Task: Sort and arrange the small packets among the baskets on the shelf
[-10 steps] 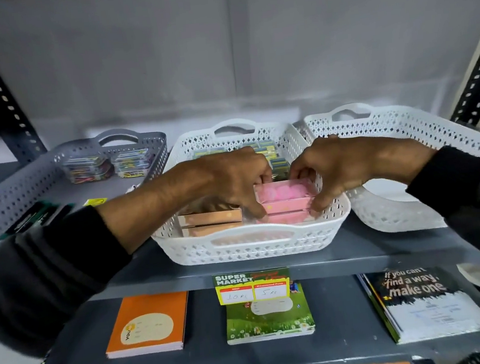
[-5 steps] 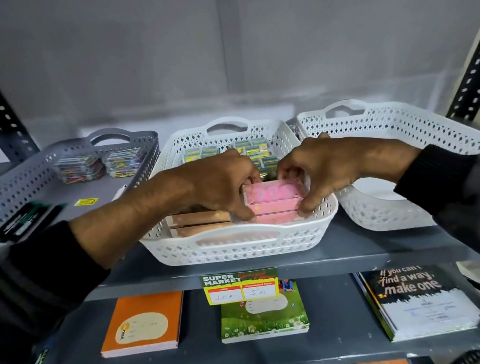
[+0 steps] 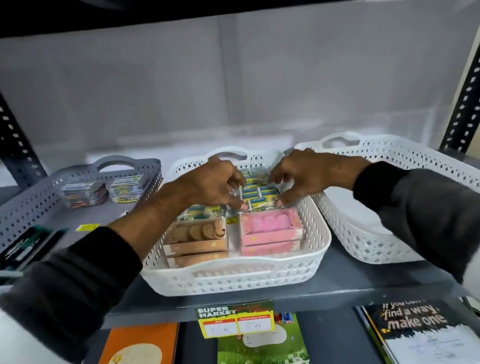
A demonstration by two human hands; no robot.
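Observation:
The middle white basket (image 3: 237,276) holds a stack of pink packets (image 3: 270,232) at front right and a stack of brown packets (image 3: 196,242) at front left. Behind them lies a clear-wrapped pack of small blue-and-yellow packets (image 3: 257,196). My left hand (image 3: 209,186) and my right hand (image 3: 307,175) both reach into the basket and pinch the front edge of that clear-wrapped pack from either side, just behind the pink stack. More blue-and-yellow packets sit further back, partly hidden by my fingers.
A grey basket (image 3: 12,213) at left holds colourful packets (image 3: 99,189) at the back and dark pens (image 3: 27,245) in front. A white basket (image 3: 410,168) stands at right. Below, the lower shelf carries an orange notebook (image 3: 136,358), a green notebook (image 3: 261,350) and a black book (image 3: 420,332).
Both hands left the pink stack and moved back to the blue-and-yellow pack behind it. The pink and brown stacks now lie uncovered. The camera has tilted upward.

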